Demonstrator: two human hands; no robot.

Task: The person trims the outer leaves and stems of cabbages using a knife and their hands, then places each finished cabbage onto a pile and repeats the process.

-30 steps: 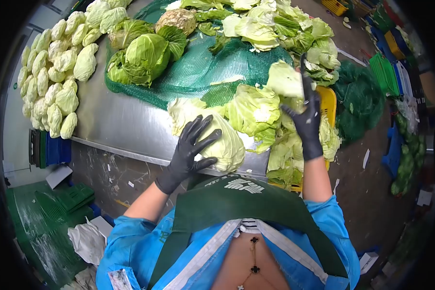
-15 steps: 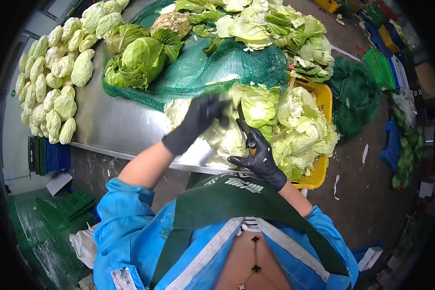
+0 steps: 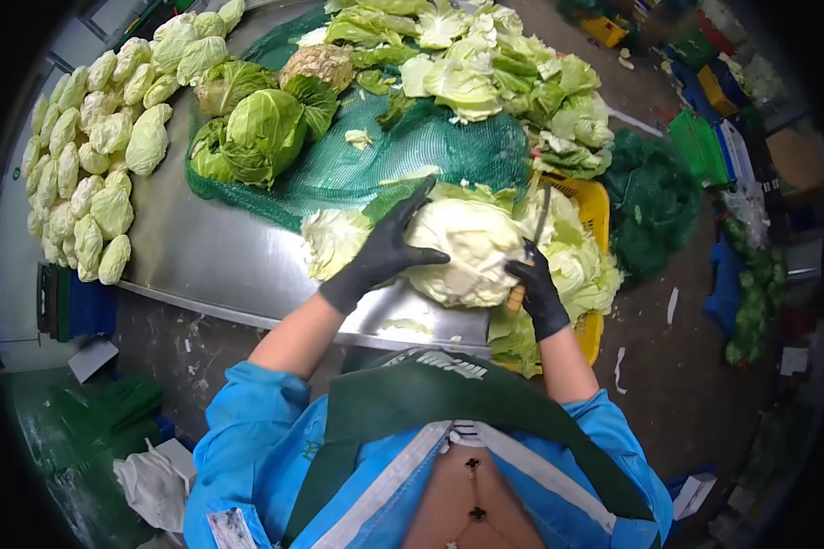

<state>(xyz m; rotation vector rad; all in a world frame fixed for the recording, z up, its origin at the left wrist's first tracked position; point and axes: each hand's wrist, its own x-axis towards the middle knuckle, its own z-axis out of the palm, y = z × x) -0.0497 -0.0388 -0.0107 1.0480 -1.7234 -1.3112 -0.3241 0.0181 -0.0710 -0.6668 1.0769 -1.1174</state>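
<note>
Pale cabbage [image 3: 467,247] fills my wide-spread left grip [image 3: 389,252] at its left, my right grip [image 3: 540,285] curled round a knife [image 3: 516,298] opposite.

Black-gloved hands [image 3: 383,252] [image 3: 542,295]; creamy pale-green cabbage [image 3: 471,245]; orange knife handle [image 3: 516,298]; green mesh net [image 3: 467,139]; yellow crate [image 3: 598,203]; blue sleeves [image 3: 256,412].

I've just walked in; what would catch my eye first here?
Probably the pale cabbage between the black-gloved left hand and right hand, the right also holding a knife. Next, the mound of small pale heads on the left of the steel table, and the yellow crate of leaves at its right end.
</note>
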